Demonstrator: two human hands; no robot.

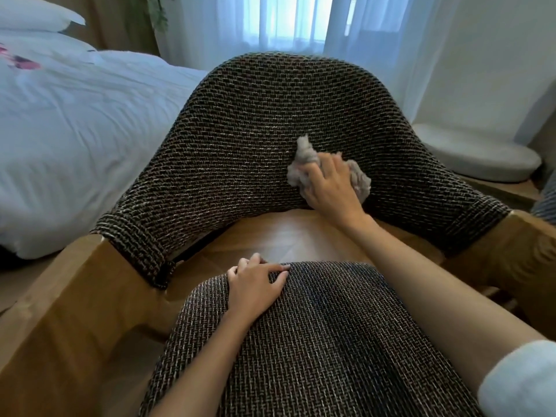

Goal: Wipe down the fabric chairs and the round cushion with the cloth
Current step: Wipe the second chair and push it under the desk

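Head view: right grip [331,188] clutches cloth [302,159] against chair back [255,121]. On the seat [331,341], left grip [255,285] rests flat, released.

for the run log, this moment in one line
right hand grips grey cloth against dark woven chair backrest | left hand rests on woven seat | round grey cushion aside

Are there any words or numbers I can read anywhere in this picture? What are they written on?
None: no words, numbers or labels can be read.
The woven chair, the cloth and the round cushion show no print.
The pink marks on the white bed are a blurred patch with nothing readable.
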